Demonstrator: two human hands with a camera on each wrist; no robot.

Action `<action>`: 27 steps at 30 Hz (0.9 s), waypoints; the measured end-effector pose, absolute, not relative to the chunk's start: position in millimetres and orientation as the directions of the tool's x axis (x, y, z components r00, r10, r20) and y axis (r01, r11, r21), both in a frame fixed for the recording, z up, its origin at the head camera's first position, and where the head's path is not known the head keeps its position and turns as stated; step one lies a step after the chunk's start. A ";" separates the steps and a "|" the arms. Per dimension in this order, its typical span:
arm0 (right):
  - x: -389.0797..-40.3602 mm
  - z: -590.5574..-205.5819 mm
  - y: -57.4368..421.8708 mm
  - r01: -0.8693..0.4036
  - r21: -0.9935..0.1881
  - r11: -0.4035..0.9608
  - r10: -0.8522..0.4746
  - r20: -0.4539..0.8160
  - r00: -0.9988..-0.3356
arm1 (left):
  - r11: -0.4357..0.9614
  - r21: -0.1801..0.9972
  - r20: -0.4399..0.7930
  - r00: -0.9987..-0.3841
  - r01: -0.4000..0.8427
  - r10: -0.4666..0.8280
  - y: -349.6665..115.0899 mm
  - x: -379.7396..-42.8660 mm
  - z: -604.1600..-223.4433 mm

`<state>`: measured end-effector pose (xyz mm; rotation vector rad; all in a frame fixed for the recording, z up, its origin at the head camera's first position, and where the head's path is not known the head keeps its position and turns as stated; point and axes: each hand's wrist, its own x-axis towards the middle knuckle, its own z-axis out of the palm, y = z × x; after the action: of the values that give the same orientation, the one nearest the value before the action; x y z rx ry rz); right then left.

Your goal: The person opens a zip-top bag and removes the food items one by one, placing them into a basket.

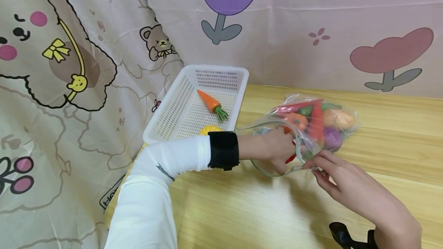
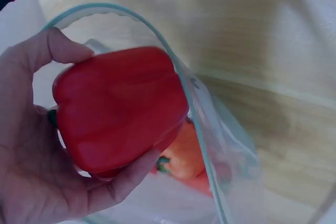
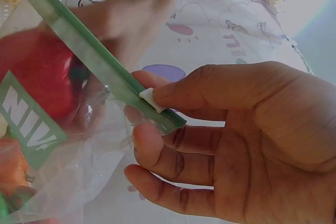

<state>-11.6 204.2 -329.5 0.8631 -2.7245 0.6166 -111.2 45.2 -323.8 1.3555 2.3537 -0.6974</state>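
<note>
My left hand (image 1: 277, 147) reaches into the mouth of a clear zip bag (image 1: 270, 122). In the left wrist view its thumb and fingers grip a red bell pepper (image 2: 123, 108) at the bag's opening. My right hand (image 1: 340, 178) pinches the corner of the bag's green zip edge (image 3: 100, 51), thumb on the white slider (image 3: 151, 99). Inside the bag lie an orange pumpkin-like vegetable (image 1: 295, 121), a long red pepper (image 1: 316, 122), a potato-like tan piece (image 1: 338, 119) and a purple round vegetable (image 1: 332, 137).
A white perforated basket (image 1: 162, 120) stands left of the bag, holding a carrot (image 1: 211, 103) and a yellow piece (image 1: 210, 130) partly behind my left sleeve. A patterned cloth (image 1: 294, 49) hangs behind the wooden table (image 1: 398, 141). A black strap (image 1: 349, 237) shows near my right wrist.
</note>
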 end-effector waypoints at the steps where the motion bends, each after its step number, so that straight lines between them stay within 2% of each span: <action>1: -11.8 -329.3 205.2 -0.584 -0.323 0.744 -0.494 0.321 -0.808 | 0.428 -0.233 -0.521 -0.484 0.873 0.703 42.3 -111.3 -320.1; 5: -12.4 -328.9 207.7 -0.571 -0.327 0.753 -0.484 0.313 -0.817 | 0.432 -0.197 -0.545 -0.465 0.880 0.697 25.1 -110.7 -299.9; 10: -12.8 -328.4 208.8 -0.576 -0.334 0.746 -0.489 0.313 -0.814 | 0.415 -0.160 -0.507 -0.436 0.895 0.743 -4.5 -108.5 -273.9; 13: -13.3 -328.7 208.6 -0.587 -0.335 0.737 -0.496 0.324 -0.806 | 0.464 -0.122 -0.472 -0.462 0.878 0.751 -26.5 -108.1 -262.8; 16: -13.4 -328.7 208.7 -0.591 -0.339 0.732 -0.497 0.327 -0.804 | 0.525 -0.116 -0.436 -0.518 0.843 0.736 -50.7 -109.2 -258.4; 21: -13.7 -328.6 209.6 -0.582 -0.346 0.736 -0.491 0.319 -0.811 | 0.612 -0.108 -0.391 -0.599 0.784 0.699 -88.6 -113.9 -266.2; 27: -14.4 -329.5 210.5 -0.581 -0.341 0.739 -0.491 0.319 -0.811 | 0.694 -0.011 -0.352 -0.652 0.720 0.672 -113.2 -120.5 -274.5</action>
<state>-14.4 210.5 -329.5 0.8528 -2.7315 0.6387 -120.5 -113.2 -274.5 1.0964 2.5844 -0.2132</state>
